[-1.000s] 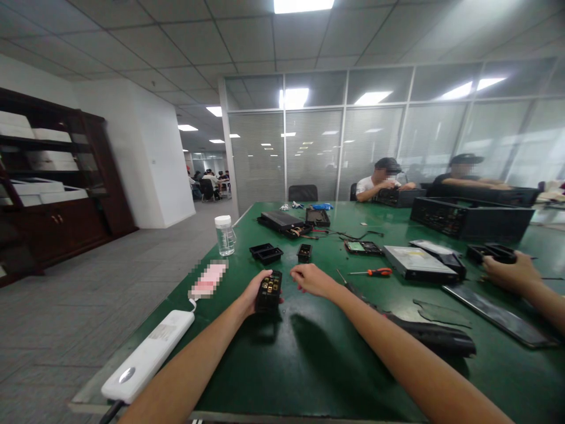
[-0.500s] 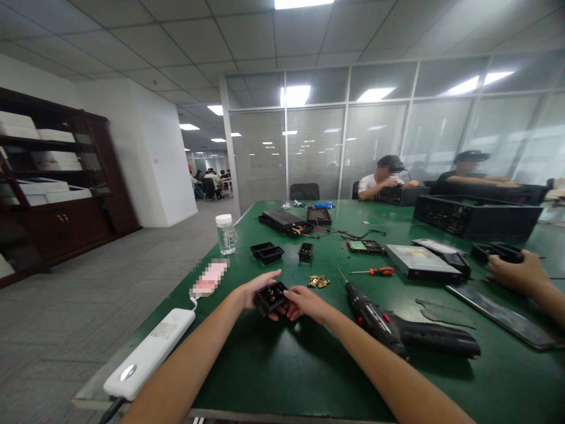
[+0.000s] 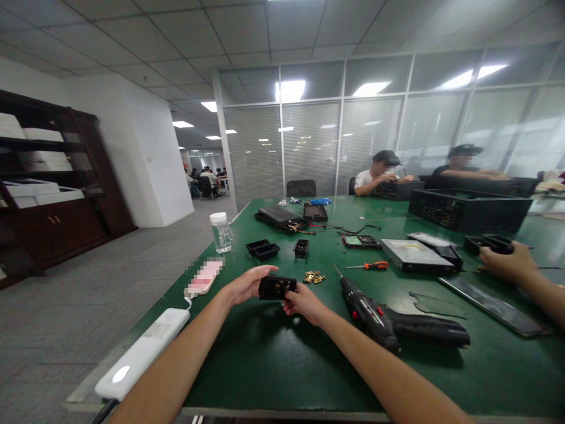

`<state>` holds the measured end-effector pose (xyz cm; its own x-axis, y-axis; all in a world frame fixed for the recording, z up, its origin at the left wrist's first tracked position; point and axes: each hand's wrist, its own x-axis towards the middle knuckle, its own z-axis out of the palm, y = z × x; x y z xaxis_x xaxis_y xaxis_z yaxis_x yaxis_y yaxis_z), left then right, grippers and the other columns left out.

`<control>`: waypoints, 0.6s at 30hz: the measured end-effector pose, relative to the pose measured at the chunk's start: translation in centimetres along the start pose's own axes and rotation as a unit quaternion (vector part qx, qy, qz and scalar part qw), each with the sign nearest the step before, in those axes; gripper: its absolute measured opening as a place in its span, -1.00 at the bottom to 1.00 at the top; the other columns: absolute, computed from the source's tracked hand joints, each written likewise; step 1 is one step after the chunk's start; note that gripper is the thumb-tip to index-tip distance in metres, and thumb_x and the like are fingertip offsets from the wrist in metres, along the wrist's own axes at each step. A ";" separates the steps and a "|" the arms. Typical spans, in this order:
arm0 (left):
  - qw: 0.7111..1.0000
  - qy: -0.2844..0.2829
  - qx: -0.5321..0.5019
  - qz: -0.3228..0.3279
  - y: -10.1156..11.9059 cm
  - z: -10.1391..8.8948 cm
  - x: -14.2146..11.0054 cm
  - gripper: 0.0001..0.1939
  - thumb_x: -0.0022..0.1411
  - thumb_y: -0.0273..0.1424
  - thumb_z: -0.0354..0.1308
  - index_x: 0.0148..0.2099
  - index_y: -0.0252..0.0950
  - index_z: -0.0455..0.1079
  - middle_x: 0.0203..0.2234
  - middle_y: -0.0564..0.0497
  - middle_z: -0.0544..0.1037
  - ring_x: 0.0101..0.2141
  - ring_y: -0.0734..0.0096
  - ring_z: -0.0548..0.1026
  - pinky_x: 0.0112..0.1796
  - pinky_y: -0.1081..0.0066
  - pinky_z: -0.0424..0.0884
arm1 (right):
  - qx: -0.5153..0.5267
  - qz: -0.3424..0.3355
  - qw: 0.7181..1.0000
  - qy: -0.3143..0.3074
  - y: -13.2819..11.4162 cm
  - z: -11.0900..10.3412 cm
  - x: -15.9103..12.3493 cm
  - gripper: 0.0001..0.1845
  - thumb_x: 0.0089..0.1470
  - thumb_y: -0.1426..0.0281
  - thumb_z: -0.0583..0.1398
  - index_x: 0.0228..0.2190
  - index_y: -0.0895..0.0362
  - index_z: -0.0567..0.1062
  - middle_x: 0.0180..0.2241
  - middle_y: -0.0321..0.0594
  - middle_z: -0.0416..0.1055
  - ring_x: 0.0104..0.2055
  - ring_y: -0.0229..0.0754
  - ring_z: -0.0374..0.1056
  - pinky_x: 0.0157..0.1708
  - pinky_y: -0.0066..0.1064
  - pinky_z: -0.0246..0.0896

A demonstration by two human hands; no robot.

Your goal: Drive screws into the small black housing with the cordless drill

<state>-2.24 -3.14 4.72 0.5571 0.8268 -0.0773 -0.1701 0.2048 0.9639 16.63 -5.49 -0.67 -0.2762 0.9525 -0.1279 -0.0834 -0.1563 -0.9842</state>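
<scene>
Between my two hands is a small black plastic box [image 3: 274, 288], held above the green table, with brass-coloured bits showing inside. My left hand [image 3: 248, 285] supports its left end, thumb stretched along the top. At the opposite end my right hand [image 3: 304, 301] pinches the box with thumb and fingers. Just beyond lies a heap of small brass pieces [image 3: 313, 277]. Similar black boxes [image 3: 263, 251] stand farther off to the left, and another black box [image 3: 301, 248] sits behind the brass pieces.
A cordless drill [image 3: 371, 315] and an orange-handled screwdriver [image 3: 375, 265] lie to the right. A silver disc drive [image 3: 417, 257] is behind them. On the left are a white power strip [image 3: 145, 353], a phone [image 3: 207, 277] and a bottle [image 3: 220, 233]. Another person's hand [image 3: 507, 262] reaches in at right.
The black box has been turned in my hands, so its open side now tilts more toward me. It sits slightly higher. The whole view has shifted a little.
</scene>
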 end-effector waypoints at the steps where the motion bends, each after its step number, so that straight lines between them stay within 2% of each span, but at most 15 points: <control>1: 1.000 0.021 0.004 -0.001 0.0 0.1 0.1 -0.57 0.09 -0.26 0.22 0.00 -0.32 0.38 -0.23 -0.19 0.53 -0.27 0.16 0.52 -0.28 0.29 0.41 | -0.003 0.002 1.000 0.004 0.0 0.0 0.1 -0.90 0.10 0.52 0.06 -0.27 0.22 0.26 -0.58 -0.34 0.31 -0.63 -0.37 0.30 -0.65 -0.61 0.24; 4: 0.998 0.058 -0.002 0.002 -0.1 0.3 0.4 -0.64 0.12 -0.25 0.18 -0.08 -0.35 0.43 -0.28 -0.17 0.54 -0.31 0.17 0.53 -0.32 0.29 0.43 | -0.011 0.012 1.000 0.010 0.0 0.1 0.3 -0.92 0.09 0.55 0.03 -0.30 0.23 0.28 -0.59 -0.31 0.32 -0.65 -0.37 0.30 -0.67 -0.62 0.23; 7: 0.998 0.066 -0.008 0.002 -0.2 0.2 0.6 -0.67 0.11 -0.26 0.20 -0.12 -0.35 0.44 -0.33 -0.15 0.55 -0.35 0.19 0.53 -0.35 0.31 0.43 | -0.024 0.026 0.999 0.018 -0.1 0.0 0.4 -0.90 0.06 0.57 0.02 -0.32 0.25 0.29 -0.59 -0.28 0.34 -0.65 -0.35 0.32 -0.65 -0.59 0.27; 10: 0.997 0.078 0.015 -0.006 -0.1 0.2 0.9 -0.66 0.11 -0.23 0.20 -0.12 -0.35 0.44 -0.36 -0.16 0.56 -0.39 0.23 0.53 -0.40 0.37 0.41 | -0.046 0.032 0.998 0.028 -0.2 -0.3 0.3 -0.87 0.04 0.57 0.03 -0.30 0.25 0.30 -0.60 -0.30 0.34 -0.66 -0.34 0.32 -0.66 -0.58 0.27; 12: 0.993 0.109 0.042 0.004 0.6 0.6 0.8 -0.68 0.11 -0.24 0.20 -0.15 -0.35 0.45 -0.37 -0.15 0.56 -0.41 0.26 0.53 -0.43 0.42 0.38 | -0.066 0.033 0.996 0.039 -0.3 -0.6 0.3 -0.86 0.03 0.57 0.05 -0.29 0.23 0.30 -0.62 -0.33 0.33 -0.68 -0.34 0.31 -0.69 -0.59 0.25; 13: 0.989 0.132 0.056 0.026 1.1 0.9 0.5 -0.74 0.10 -0.28 0.20 -0.20 -0.35 0.46 -0.39 -0.13 0.55 -0.41 0.29 0.52 -0.44 0.45 0.37 | -0.077 0.034 0.995 0.045 -0.3 -0.7 0.2 -0.86 0.02 0.57 0.05 -0.29 0.23 0.29 -0.63 -0.35 0.32 -0.69 -0.34 0.30 -0.70 -0.60 0.23; 15: 0.972 0.190 0.067 0.123 2.3 1.8 -0.8 -0.88 0.09 -0.39 0.21 -0.29 -0.32 0.48 -0.48 -0.02 0.53 -0.44 0.36 0.49 -0.47 0.51 0.34 | -0.096 0.037 0.993 0.055 -0.4 -0.9 0.1 -0.86 0.01 0.59 0.04 -0.31 0.22 0.27 -0.67 -0.37 0.30 -0.71 -0.34 0.29 -0.72 -0.61 0.21; 16: 0.957 0.215 0.063 0.184 2.8 2.3 -1.8 -0.91 0.10 -0.43 0.20 -0.30 -0.30 0.48 -0.51 0.01 0.51 -0.45 0.38 0.48 -0.47 0.51 0.34 | -0.104 0.039 0.992 0.059 -0.4 -1.0 0.1 -0.85 0.01 0.60 0.04 -0.32 0.22 0.26 -0.69 -0.38 0.29 -0.71 -0.33 0.29 -0.72 -0.61 0.20; 18: 0.925 0.252 0.027 0.281 3.7 3.1 -4.0 -0.88 0.14 -0.42 0.17 -0.23 -0.26 0.47 -0.43 0.01 0.51 -0.40 0.37 0.47 -0.42 0.46 0.39 | -0.117 0.045 0.990 0.060 -0.4 -1.1 0.2 -0.85 -0.01 0.62 0.03 -0.33 0.22 0.26 -0.72 -0.39 0.29 -0.73 -0.32 0.28 -0.73 -0.61 0.19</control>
<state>-2.59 -7.28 9.33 -0.0596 0.9367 0.3451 -0.2687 -0.3480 0.8982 17.68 -4.97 -0.45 -0.1558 0.9638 -0.2163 0.1643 -0.1906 -0.9678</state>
